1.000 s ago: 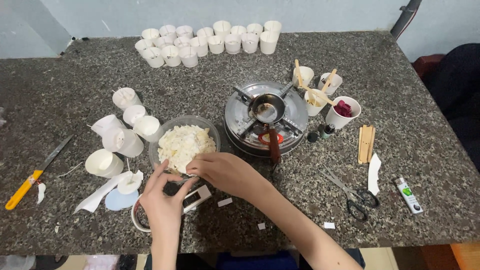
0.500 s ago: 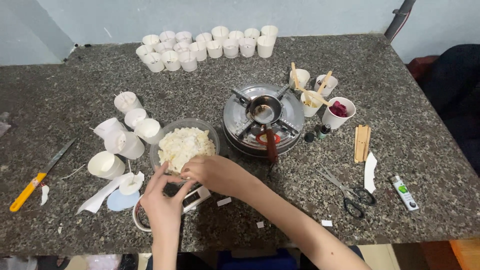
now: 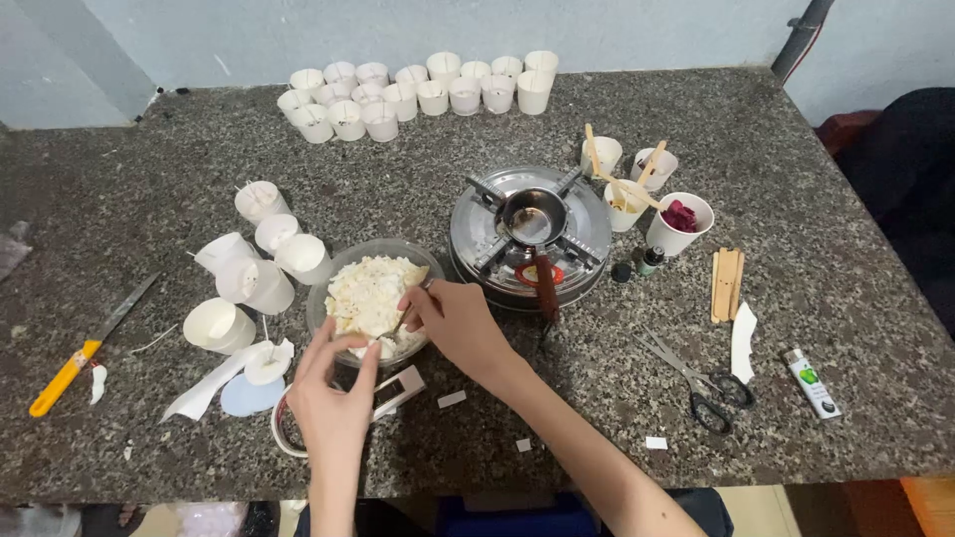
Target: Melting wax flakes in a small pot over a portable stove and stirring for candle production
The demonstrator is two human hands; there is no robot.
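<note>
Both hands are working at the glass bowl (image 3: 323, 298) of wax flakes (image 3: 368, 293): left hand (image 3: 333, 383) cupping its near rim, right hand (image 3: 453, 318) pinching a spoon-like tool; scooping shallow should be avoiding spills

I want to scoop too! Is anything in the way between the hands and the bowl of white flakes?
Nothing visible: the right hand reaches into the glass bowl of white flakes, and the left hand touches its near rim.

left hand (image 3: 333, 403): bare, no sleeve | right hand (image 3: 460, 326): bare forearm, no rings
</note>
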